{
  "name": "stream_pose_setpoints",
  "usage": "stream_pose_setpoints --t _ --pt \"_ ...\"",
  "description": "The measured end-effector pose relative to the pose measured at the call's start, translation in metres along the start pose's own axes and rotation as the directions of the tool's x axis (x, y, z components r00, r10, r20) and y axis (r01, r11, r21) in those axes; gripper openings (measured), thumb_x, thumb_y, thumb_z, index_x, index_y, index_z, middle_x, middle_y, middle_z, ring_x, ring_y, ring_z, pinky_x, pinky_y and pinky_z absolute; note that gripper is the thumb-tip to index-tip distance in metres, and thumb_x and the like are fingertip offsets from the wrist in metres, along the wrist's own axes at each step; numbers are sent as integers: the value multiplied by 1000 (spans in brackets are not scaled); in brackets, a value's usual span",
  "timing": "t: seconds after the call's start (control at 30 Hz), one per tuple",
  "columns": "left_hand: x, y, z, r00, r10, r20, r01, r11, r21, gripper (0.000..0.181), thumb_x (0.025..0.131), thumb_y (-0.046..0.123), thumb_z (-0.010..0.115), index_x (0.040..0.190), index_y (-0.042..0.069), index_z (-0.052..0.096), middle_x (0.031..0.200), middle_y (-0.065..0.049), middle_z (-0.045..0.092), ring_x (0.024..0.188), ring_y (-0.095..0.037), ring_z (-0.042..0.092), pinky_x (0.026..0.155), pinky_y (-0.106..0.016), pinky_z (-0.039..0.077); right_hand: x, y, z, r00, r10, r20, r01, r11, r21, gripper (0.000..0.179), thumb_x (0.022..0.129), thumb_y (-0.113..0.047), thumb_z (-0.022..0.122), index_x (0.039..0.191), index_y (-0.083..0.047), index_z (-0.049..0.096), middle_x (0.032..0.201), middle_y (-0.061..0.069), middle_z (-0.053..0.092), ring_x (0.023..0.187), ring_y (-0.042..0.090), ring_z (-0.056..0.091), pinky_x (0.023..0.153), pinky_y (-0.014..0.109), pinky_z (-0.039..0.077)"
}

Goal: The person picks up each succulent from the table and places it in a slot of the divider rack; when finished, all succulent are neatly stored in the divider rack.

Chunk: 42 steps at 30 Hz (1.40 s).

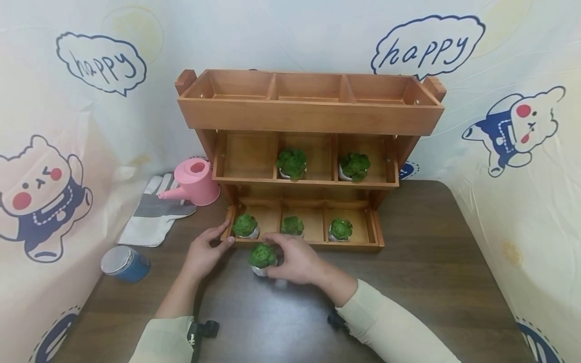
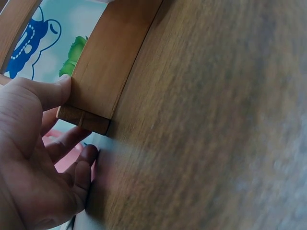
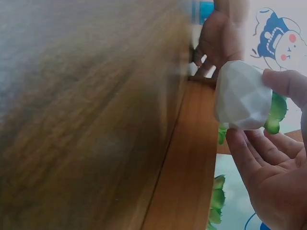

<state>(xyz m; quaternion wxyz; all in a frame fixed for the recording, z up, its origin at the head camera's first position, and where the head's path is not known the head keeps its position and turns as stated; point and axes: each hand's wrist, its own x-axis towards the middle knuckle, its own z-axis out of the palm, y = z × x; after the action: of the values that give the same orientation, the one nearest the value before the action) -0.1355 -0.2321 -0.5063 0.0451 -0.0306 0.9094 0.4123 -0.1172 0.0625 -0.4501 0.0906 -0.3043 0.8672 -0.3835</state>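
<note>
My right hand (image 1: 297, 259) pinches a small potted succulent (image 1: 262, 255) between thumb and fingers, just in front of the wooden plant stand (image 1: 310, 118). Its white faceted pot (image 3: 243, 96) shows in the right wrist view, clear of the tabletop. At the stand's lower left front corner, my left hand (image 1: 206, 252) holds the wood, thumb on the front board (image 2: 103, 62) and fingers round the side. The bottom tier bears three potted succulents: left (image 1: 245, 225), middle (image 1: 292, 226) and right (image 1: 340, 229). Two more, middle (image 1: 292, 164) and right (image 1: 354, 166), sit in the tier above.
The top tier (image 1: 308, 113) has three bare compartments, and the middle tier's left compartment (image 1: 249, 154) is bare too. Left of the stand, a pink watering can (image 1: 197, 184) stands by grey-and-white gloves (image 1: 150, 222). A blue jar (image 1: 125, 263) with a silvery lid is nearer the table's left edge.
</note>
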Motion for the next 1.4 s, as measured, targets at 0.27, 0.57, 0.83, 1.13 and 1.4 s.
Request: stream_pose_setpoints --t 0.27,0.57,0.83,1.13,1.4 --pt "2 0 4 999 28 -17 -28 1000 -9 64 96 54 70 153 31 54 150 -16 55 137 -40 51 113 -64 37 2 -8 -13 998 -24 -55 27 999 47 72 82 -32 87 144 -11 58 131 -1 68 110 12 66 95 38 58" --pt "-1 3 0 1000 0 -9 0 1000 -8 63 97 51 70 154 30 52 151 -16 53 138 -41 50 113 -65 37 11 -23 -31 987 -101 -125 102 995 -6 70 81 -32 88 142 -12 60 129 0 70 104 11 69 88 32 59" --pt "0 2 -1 1000 -2 -5 2 1000 -7 66 96 56 68 154 31 52 154 -17 51 139 -42 48 112 -67 37 21 -38 -42 977 -129 -171 129 992 -8 70 81 -31 88 143 -13 59 131 0 69 105 10 69 87 28 59" --pt "1 -1 1 1000 -12 1 12 1000 -12 67 95 57 69 155 32 51 152 -15 52 138 -41 50 111 -66 39 30 -53 -51 967 -156 -200 156 988 -18 69 82 -30 88 142 -10 60 134 3 68 108 13 69 95 35 58" --pt "0 1 0 1000 -16 -8 16 999 -30 70 96 55 69 154 20 53 149 -17 55 137 -41 51 111 -65 39 40 -64 -59 947 -209 -245 198 978 -68 69 81 -31 88 141 -9 62 133 4 69 110 14 68 96 30 56"
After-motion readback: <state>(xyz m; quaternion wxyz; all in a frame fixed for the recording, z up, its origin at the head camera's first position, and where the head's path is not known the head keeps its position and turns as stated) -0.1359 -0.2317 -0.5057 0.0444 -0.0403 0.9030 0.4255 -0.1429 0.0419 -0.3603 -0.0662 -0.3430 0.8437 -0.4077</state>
